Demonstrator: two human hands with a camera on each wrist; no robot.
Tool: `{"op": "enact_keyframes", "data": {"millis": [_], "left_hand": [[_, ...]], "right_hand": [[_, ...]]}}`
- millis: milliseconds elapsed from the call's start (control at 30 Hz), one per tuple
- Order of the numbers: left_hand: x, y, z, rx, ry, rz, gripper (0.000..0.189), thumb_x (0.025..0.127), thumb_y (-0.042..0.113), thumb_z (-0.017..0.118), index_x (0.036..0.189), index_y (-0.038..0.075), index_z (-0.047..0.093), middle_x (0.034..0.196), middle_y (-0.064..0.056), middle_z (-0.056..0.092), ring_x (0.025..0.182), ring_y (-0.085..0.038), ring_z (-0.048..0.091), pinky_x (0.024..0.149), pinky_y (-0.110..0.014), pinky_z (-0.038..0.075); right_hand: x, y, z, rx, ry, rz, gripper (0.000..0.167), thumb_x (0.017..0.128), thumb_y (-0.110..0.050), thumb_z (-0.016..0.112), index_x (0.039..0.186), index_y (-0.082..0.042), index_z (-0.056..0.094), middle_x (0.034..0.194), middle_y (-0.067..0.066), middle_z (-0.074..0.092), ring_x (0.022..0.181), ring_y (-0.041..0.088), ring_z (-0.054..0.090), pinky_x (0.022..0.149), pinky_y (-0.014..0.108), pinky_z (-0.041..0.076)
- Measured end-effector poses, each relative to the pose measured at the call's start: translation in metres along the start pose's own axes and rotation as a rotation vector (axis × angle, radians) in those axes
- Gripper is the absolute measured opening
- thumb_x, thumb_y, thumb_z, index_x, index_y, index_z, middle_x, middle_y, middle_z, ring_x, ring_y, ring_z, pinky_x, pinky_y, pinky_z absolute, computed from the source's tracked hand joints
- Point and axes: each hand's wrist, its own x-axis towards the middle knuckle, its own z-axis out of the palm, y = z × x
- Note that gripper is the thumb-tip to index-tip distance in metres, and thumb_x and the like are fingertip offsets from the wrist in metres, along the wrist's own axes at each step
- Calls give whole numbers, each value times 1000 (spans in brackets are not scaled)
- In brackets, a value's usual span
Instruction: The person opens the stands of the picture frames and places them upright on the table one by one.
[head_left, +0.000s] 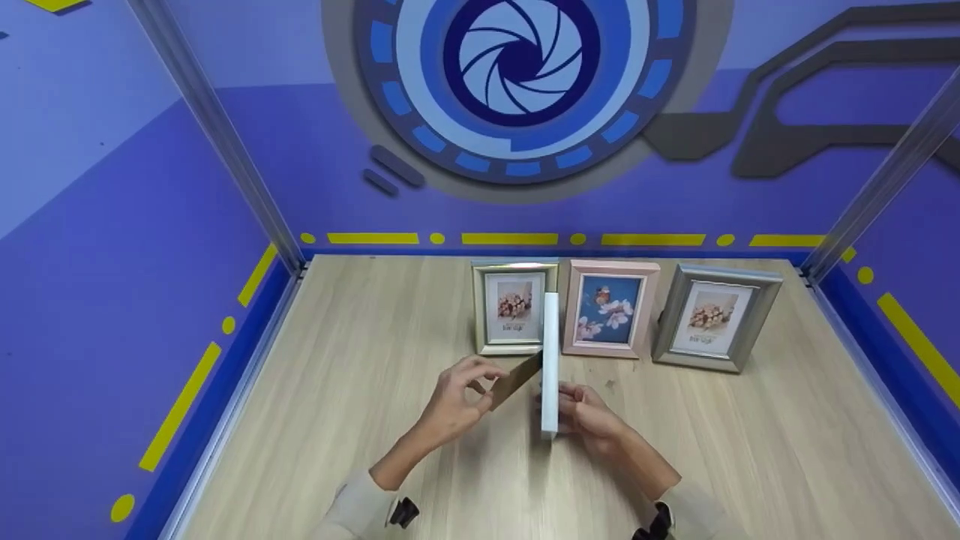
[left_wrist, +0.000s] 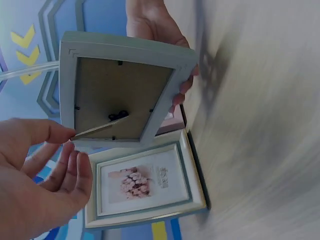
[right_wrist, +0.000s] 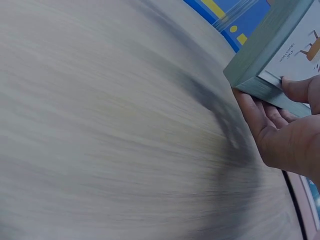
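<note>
A pale grey-green photo frame stands edge-on in the head view, raised above the table. My right hand grips its lower edge, thumb on the printed front insert in the right wrist view and fingers behind. Swung out from the brown backing is a thin brown stand leg, joined at a black hinge. My left hand pinches the free end of that leg between thumb and index finger, with the other fingers loosely curled.
Behind the hands, three framed pictures stand in a row: a gold-silver frame, a pink frame and a champagne-grey frame. They rest on a wood-grain table, enclosed by blue-purple panels and metal posts.
</note>
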Motion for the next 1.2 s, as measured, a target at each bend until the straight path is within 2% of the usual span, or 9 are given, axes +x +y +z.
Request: {"op": "enact_keyframes", "data": {"millis": [167,300,400,533,667,767,900,1000,1200], "left_hand": [[-2,0,5,252,22,131,38,79,-17,65,109,4,76,113,-9,70,108,-25,63,88,-35,58],[-1,2,10,453,45,202,27,84,-5,73,109,5,77,112,-6,71,108,-23,62,93,-37,54],[-1,5,14,563,37,207,19,94,14,72,111,7,78,112,-5,73,109,-21,62,93,-37,52],[-5,8,18,620,18,161,32,101,35,63,113,9,77,112,-3,75,107,-20,61,89,-37,48],[-8,7,19,612,3,126,38,99,44,64,107,10,77,108,-3,75,102,-19,60,83,-35,48],[-12,3,18,543,-18,81,41,95,47,68,107,9,75,109,-4,73,101,-19,61,85,-35,52],[-19,-6,14,371,-49,-6,44,95,42,70,118,6,73,118,-8,70,107,-21,65,89,-34,59],[-22,-15,11,284,-54,-49,44,97,38,69,125,4,70,124,-11,68,112,-25,68,91,-37,60],[-26,-32,7,250,-17,-65,46,100,32,66,131,-1,65,132,-19,67,123,-34,65,102,-49,54]], "right_hand": [[0,-1,4,-37,74,4,51,105,-16,55,144,12,40,114,3,70,104,13,67,86,35,60],[0,-1,5,-50,135,1,46,105,-15,56,141,11,43,105,-1,65,96,11,65,80,32,60],[0,-1,6,-70,178,5,50,104,-17,58,142,10,42,109,2,65,97,12,64,82,33,60],[0,-2,9,-107,214,10,57,102,-21,63,145,9,41,118,6,67,102,14,66,86,37,60],[0,-3,14,-118,232,-26,56,99,-19,66,143,7,44,118,8,67,101,16,67,86,37,60],[-1,-4,17,-129,255,-60,53,98,-16,67,141,6,46,118,9,65,99,17,67,85,37,60],[-1,-6,19,-214,313,-117,51,97,-15,69,139,6,50,120,14,64,98,17,67,83,37,62],[0,-8,21,-260,365,-146,49,95,-14,72,137,5,53,120,16,64,97,17,67,81,39,63],[3,-12,28,-224,440,-202,44,93,-4,72,133,4,56,118,18,63,94,16,67,78,36,63]]}}
